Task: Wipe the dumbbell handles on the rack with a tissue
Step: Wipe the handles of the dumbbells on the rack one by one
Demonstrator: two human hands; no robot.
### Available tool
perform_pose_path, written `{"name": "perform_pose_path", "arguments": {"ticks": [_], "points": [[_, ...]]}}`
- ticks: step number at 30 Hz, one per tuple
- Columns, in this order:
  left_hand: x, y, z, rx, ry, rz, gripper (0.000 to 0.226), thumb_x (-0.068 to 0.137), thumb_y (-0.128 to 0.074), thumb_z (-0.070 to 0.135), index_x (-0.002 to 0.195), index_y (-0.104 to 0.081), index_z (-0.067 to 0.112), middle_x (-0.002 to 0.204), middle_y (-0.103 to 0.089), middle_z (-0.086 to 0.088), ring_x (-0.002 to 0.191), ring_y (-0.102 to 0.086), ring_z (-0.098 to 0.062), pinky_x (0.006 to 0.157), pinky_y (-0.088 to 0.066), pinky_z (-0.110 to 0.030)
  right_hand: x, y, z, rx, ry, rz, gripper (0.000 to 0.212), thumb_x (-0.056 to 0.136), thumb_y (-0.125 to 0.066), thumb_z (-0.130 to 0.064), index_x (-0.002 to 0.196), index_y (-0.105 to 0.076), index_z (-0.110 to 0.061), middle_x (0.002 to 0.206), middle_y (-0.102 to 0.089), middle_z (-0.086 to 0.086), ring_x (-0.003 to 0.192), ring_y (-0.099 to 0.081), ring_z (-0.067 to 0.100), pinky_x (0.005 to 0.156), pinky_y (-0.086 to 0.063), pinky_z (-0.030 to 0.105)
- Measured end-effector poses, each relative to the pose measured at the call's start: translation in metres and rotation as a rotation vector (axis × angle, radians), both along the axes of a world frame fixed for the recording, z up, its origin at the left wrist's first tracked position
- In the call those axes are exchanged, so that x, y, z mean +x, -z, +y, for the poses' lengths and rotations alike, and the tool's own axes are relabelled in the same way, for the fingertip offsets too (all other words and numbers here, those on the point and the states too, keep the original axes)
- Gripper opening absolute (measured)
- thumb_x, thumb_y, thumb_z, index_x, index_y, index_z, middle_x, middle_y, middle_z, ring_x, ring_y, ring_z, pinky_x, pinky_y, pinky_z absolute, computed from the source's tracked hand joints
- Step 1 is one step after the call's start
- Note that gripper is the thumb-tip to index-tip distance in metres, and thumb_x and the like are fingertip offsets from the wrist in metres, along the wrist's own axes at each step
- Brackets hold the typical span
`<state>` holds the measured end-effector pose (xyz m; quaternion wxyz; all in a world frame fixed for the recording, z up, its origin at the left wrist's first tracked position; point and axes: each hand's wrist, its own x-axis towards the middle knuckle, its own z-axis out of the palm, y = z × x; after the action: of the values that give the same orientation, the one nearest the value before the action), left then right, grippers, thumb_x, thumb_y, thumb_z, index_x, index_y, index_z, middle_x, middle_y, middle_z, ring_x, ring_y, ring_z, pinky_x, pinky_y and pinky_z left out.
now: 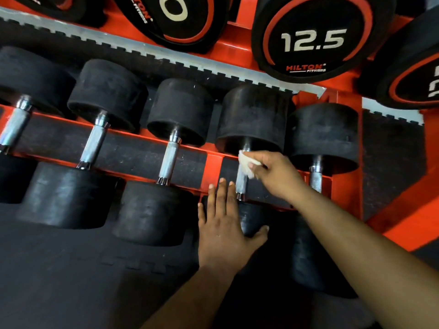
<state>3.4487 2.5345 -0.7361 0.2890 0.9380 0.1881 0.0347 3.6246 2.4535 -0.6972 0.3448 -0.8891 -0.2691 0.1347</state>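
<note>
Nearest, the left hand [225, 224] lies flat, fingers straight, on the near head of a dumbbell [251, 119], probably to steady it. Beyond, the right hand [278, 174] pinches a tissue [245, 162] against the far end of its handle [241, 181], by the rack [213, 162] rail's right end. Above, a plate [316, 36] reads "12.5" and "HILTON FITNESS".

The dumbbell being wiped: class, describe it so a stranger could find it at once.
Find the red rack and its lower row of black dumbbells. The dumbbell being wiped is fourth from the left. Only its handle has a white tissue on it, held by the right hand.
</note>
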Motion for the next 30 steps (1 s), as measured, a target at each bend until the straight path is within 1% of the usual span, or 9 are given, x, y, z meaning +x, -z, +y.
{"name": "perform_pose_path", "arguments": {"ticks": [2, 5, 10, 14, 17, 20, 21, 25, 30], "points": [[-0.001, 0.000, 0.000, -0.003, 0.002, 0.007, 0.116, 0.075, -0.046, 0.087, 0.163, -0.004, 0.022, 0.171, 0.012, 0.005, 0.156, 0.013, -0.014, 0.127, -0.009, -0.053, 0.011, -0.004, 0.010, -0.222, -0.239, -0.333, 0.052, 0.098, -0.048, -0.004, 0.146, -0.052, -0.022, 0.148, -0.053, -0.004, 0.135, -0.050, 0.011, 0.113, -0.038, 0.030], [-0.001, 0.000, -0.001, -0.003, 0.009, 0.009, 0.117, 0.076, -0.045, 0.087, 0.162, 0.001, 0.023, 0.170, 0.017, 0.005, 0.156, 0.015, -0.014, 0.127, -0.009, -0.053, 0.012, 0.008, 0.010, -0.622, -0.498, -0.466, 0.058, 0.099, -0.040, -0.005, 0.154, -0.039, -0.026, 0.162, -0.031, -0.003, 0.151, -0.024, 0.013, 0.125, -0.015, 0.038], [0.000, -0.001, -0.001, -0.025, 0.008, 0.022, 0.117, 0.074, -0.045, 0.086, 0.162, 0.003, 0.025, 0.170, 0.017, 0.005, 0.155, 0.018, -0.015, 0.127, -0.006, -0.054, 0.003, 0.022, -0.006, -0.633, -0.725, -0.263, 0.056, 0.095, -0.047, -0.010, 0.144, -0.051, -0.037, 0.159, -0.038, -0.003, 0.152, -0.018, 0.010, 0.125, -0.011, 0.049], [0.005, -0.012, -0.003, -0.012, 0.000, 0.094, 0.119, 0.073, -0.045, 0.084, 0.162, 0.006, 0.024, 0.167, 0.025, 0.004, 0.154, 0.025, -0.020, 0.123, 0.004, -0.063, -0.004, 0.000, -0.029, -0.654, -0.709, -0.151, 0.047, 0.094, -0.048, -0.007, 0.131, -0.063, -0.033, 0.151, -0.050, -0.001, 0.144, -0.040, 0.018, 0.121, -0.023, 0.048], [0.013, -0.024, -0.012, 0.038, 0.046, 0.121, 0.111, 0.085, -0.050, 0.073, 0.162, 0.011, 0.021, 0.165, 0.032, 0.002, 0.149, 0.036, -0.020, 0.120, 0.013, -0.064, -0.010, -0.005, -0.068, -0.509, -0.466, -0.180, 0.034, 0.093, -0.053, -0.014, 0.120, -0.070, -0.028, 0.133, -0.066, -0.002, 0.124, -0.060, 0.020, 0.104, -0.046, 0.039], [0.021, -0.025, -0.032, 0.128, 0.114, 0.045, 0.104, 0.086, -0.035, 0.074, 0.164, -0.002, 0.014, 0.169, 0.019, -0.005, 0.153, 0.027, -0.023, 0.121, 0.015, -0.062, -0.002, -0.013, -0.108, -0.114, -0.023, -0.097, 0.042, 0.092, -0.057, -0.001, 0.125, -0.071, -0.022, 0.127, -0.068, -0.005, 0.112, -0.063, 0.002, 0.095, -0.044, 0.010], [0.023, -0.024, -0.040, 0.155, 0.141, 0.018, 0.103, 0.085, -0.032, 0.075, 0.163, -0.010, 0.011, 0.171, 0.010, -0.008, 0.156, 0.019, -0.024, 0.121, 0.012, -0.062, 0.005, -0.017, -0.118, -0.036, 0.124, -0.096, 0.043, 0.090, -0.056, 0.004, 0.122, -0.072, -0.019, 0.124, -0.070, -0.004, 0.111, -0.064, 0.005, 0.093, -0.043, 0.009], [0.029, -0.013, -0.073, 0.210, 0.259, -0.077, 0.102, 0.089, -0.035, 0.079, 0.159, -0.024, 0.007, 0.169, -0.011, -0.014, 0.158, 0.000, -0.028, 0.123, 0.003, -0.059, 0.021, -0.019, -0.143, 0.124, 0.550, -0.039, 0.048, 0.083, -0.050, 0.009, 0.118, -0.073, -0.015, 0.114, -0.071, 0.002, 0.096, -0.066, 0.015, 0.078, -0.046, 0.007], [0.032, -0.007, -0.115, 0.049, 0.383, -0.033, 0.113, 0.083, -0.027, 0.088, 0.162, -0.008, 0.009, 0.170, 0.007, -0.010, 0.156, 0.014, -0.024, 0.123, 0.015, -0.050, 0.016, -0.011, -0.158, -0.088, 0.603, -0.110, 0.049, 0.082, -0.053, 0.008, 0.125, -0.069, -0.011, 0.124, -0.069, 0.012, 0.113, -0.065, 0.026, 0.096, -0.046, 0.023]]}}
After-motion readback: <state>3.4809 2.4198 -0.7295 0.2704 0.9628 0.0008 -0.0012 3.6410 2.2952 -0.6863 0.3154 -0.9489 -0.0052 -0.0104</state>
